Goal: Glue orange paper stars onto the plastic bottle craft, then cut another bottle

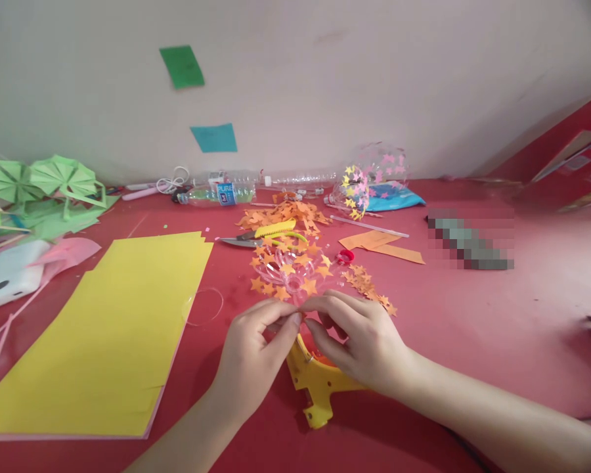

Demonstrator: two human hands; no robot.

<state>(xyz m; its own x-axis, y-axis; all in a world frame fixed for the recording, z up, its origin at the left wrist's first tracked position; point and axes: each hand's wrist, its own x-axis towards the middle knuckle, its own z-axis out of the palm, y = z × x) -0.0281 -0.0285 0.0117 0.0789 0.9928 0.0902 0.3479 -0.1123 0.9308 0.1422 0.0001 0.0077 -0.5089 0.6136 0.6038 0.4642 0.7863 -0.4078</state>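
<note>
My left hand [259,348] and my right hand [362,335] meet at the fingertips, both pinched around what looks like a small orange paper piece [303,316], mostly hidden. Just beyond them stands a cut clear plastic bottle [294,281] with curled strips, orange paper stars [287,269] at their ends. Below my fingers lies a yellow glue gun [318,381], partly covered by my right hand. Loose orange stars [367,286] are scattered beyond my right hand, near a red bottle cap [345,257].
Yellow paper sheets [103,328] lie left on the red table. Behind are scissors [241,242], a yellow cutter [274,228], an orange star pile [285,215], a plastic bottle [221,190] and a star-decorated clear piece [374,177]. Orange strips [381,244] lie right.
</note>
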